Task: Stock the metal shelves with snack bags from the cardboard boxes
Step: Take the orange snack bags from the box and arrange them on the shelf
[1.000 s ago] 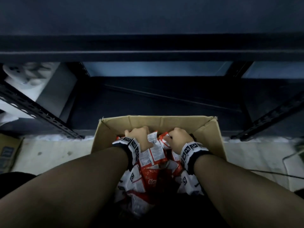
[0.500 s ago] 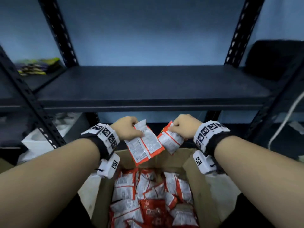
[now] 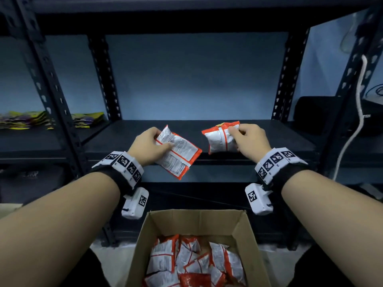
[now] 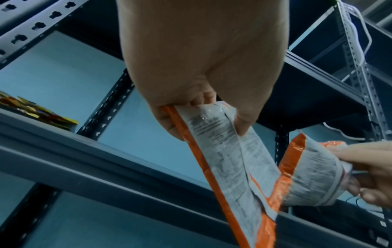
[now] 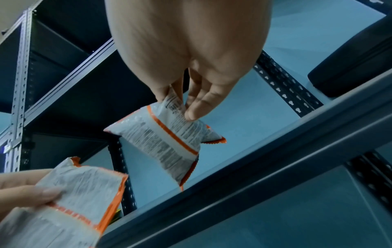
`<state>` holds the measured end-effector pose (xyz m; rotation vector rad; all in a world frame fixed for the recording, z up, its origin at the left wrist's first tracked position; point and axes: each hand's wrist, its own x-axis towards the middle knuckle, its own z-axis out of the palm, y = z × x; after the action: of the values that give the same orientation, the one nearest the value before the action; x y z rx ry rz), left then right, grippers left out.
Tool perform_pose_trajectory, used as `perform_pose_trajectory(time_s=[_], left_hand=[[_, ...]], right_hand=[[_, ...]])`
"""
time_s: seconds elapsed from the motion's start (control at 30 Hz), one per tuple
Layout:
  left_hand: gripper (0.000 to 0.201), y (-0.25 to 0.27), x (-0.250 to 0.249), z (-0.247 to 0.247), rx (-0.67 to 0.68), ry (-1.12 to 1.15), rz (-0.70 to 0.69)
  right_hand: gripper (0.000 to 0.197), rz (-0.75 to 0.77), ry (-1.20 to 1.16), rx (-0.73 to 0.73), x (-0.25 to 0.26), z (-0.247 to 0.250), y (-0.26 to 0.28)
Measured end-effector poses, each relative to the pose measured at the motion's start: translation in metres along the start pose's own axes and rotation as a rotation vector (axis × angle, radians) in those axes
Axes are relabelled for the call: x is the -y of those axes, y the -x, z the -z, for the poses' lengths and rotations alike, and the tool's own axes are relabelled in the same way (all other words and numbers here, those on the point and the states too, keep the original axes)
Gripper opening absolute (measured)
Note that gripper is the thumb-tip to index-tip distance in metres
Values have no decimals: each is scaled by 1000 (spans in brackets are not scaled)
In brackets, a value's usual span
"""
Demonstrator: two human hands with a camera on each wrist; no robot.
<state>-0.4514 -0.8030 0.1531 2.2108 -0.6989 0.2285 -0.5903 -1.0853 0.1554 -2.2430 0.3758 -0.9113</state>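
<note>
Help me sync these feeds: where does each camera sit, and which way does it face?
Head: worn high, facing forward and down at the shelf and cardboard box; both forearms show.
Left wrist: under the wrist, facing up along the left hand gripping a snack bag.
Right wrist: likewise, right hand pinching its bag.
Shared: all three show both bags.

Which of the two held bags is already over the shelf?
The right hand's bag: it is over the shelf board, while the left hand's bag hangs across its front edge.
</note>
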Motion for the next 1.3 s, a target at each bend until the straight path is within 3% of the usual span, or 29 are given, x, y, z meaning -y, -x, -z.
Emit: perform_pose_trajectory(time_s=[0.2, 0.47, 0.67, 0.83, 1.0, 1.1, 1.3], left_hand=[[40, -18, 1, -13, -161, 135, 96], [46, -71, 21, -39, -199, 312, 196], [42, -106, 41, -59, -260, 413, 255], [38, -118, 53, -72, -239, 489, 240], [44, -129, 41, -71, -179, 596, 151], [56, -126, 25, -70, -108, 696, 113], [31, -109, 10, -71, -56, 691, 159]], right_hand=[[48, -27, 18, -127, -8, -14, -1], [22, 61, 169, -166, -46, -48, -39], [23, 49, 138, -62, -72, -83, -73], [51, 84, 148, -17, -68, -88, -74], [32, 219, 135, -171, -28, -83, -80], [29, 94, -31, -61, -6, -90, -89], [28, 2, -252, 37, -4, -108, -86]])
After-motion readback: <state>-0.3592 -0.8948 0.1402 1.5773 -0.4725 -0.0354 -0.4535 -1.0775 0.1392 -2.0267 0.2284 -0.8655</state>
